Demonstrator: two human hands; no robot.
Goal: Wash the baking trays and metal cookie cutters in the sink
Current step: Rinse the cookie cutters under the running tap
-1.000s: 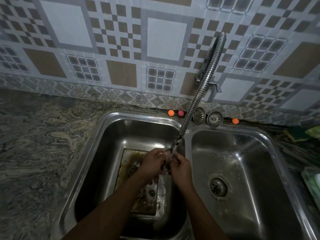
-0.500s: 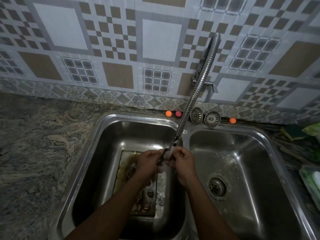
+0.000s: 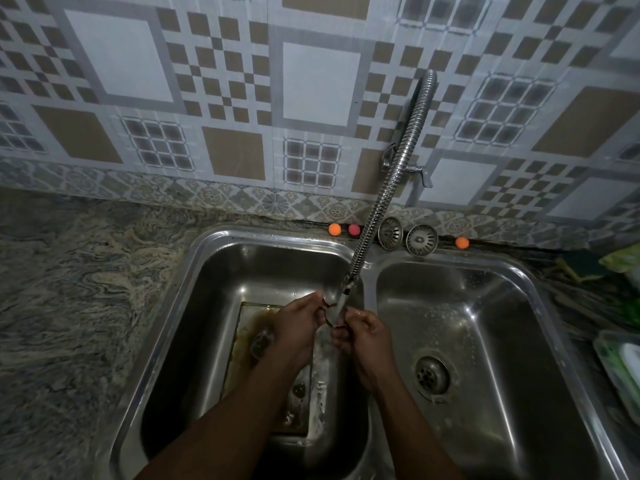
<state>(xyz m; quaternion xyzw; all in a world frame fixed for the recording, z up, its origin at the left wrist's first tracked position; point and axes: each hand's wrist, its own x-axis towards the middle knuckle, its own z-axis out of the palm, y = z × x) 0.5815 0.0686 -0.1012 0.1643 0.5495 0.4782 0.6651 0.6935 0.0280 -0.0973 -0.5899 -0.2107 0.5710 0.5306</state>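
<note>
Under the flexible faucet (image 3: 391,188), over the left basin (image 3: 221,271) and its dirty baking tray (image 3: 249,327), your left hand (image 3: 298,327) and right hand (image 3: 363,334) both pinch a metal cookie cutter (image 3: 329,311); no writing is readable.

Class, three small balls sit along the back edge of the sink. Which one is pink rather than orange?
The middle ball, just left of the tap hose; the balls on either side are orange.
</note>
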